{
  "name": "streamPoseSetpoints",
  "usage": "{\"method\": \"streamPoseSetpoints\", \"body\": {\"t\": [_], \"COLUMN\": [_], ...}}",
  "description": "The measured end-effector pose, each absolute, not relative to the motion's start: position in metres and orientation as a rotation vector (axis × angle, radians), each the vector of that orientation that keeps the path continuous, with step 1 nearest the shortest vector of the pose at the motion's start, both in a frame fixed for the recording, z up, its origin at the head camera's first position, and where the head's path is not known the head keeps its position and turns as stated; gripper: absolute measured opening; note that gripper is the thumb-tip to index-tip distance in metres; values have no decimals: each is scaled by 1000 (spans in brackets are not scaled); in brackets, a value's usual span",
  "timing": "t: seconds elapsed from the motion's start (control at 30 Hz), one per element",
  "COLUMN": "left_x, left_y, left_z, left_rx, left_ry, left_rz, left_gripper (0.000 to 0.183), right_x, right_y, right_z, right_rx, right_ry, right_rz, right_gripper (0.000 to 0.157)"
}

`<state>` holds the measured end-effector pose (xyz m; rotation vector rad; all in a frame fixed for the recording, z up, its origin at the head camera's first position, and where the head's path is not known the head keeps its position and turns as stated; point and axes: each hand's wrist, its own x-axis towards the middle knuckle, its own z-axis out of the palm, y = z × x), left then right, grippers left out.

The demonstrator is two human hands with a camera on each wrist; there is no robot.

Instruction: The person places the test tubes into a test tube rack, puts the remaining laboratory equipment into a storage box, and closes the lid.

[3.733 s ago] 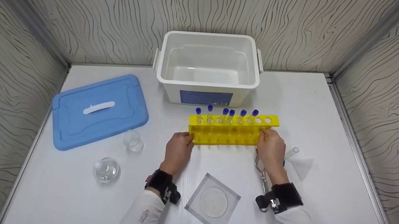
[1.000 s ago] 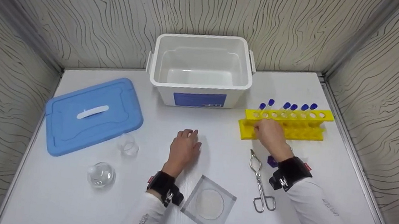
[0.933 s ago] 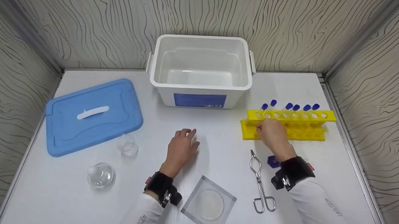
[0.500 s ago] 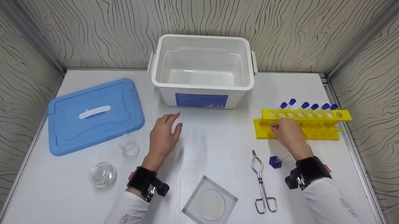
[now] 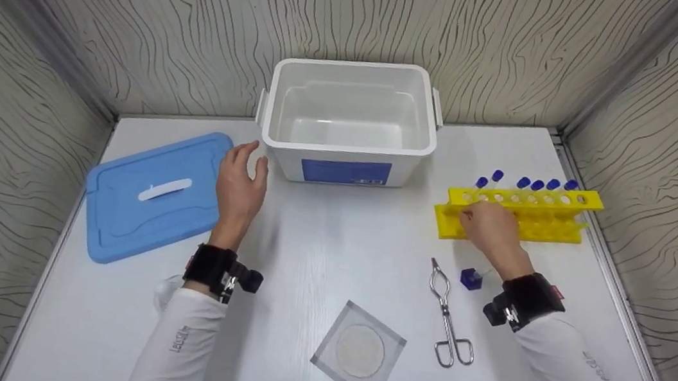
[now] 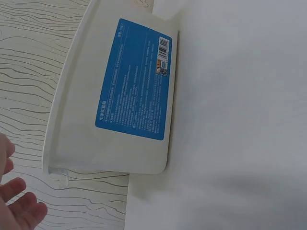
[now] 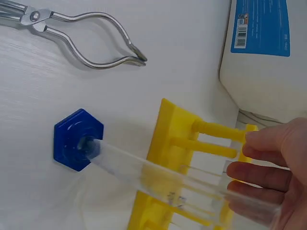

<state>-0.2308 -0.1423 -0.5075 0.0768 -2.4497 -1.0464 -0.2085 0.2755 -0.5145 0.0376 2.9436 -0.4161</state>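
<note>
My right hand (image 5: 492,232) grips the left end of a yellow test tube rack (image 5: 544,230), with fingertips at its upper plate and posts in the right wrist view. Several tubes with blue caps (image 5: 537,185) stand in the rack. Just below that hand is a clear graduated cylinder with a blue hexagonal base (image 7: 79,139), standing upright on the table. My left hand (image 5: 241,185) is held open, fingers spread, over the right edge of the blue lid (image 5: 148,219), beside the white storage box (image 5: 343,152). Nothing lies in its fingers.
Crucible tongs (image 5: 446,320) lie left of the cylinder. A wire gauze square (image 5: 360,352) with a pale disc rests near the front. At left, a glass flask (image 5: 165,292) is partly hidden by my left wrist. Patterned panels enclose the table's back and sides.
The rack has moved from in front of the box to the right side with my right hand. My left hand let go of it and moved left and back toward the lid.
</note>
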Motion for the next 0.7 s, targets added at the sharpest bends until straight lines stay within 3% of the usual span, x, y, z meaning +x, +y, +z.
{"method": "streamPoseSetpoints", "body": {"t": [0.4, 0.7], "left_x": [-257, -265], "left_y": [-138, -125], "left_z": [-503, -503], "left_rx": [-24, -32], "left_ry": [-2683, -2875], "left_rz": [-842, -802], "left_gripper": [40, 56], "right_x": [-221, -241], "right_y": [217, 205], "right_z": [-497, -505], "right_rx": [-378, -318], "right_ry": [3397, 3195], "right_rz": [-598, -556], "right_gripper": [30, 63]}}
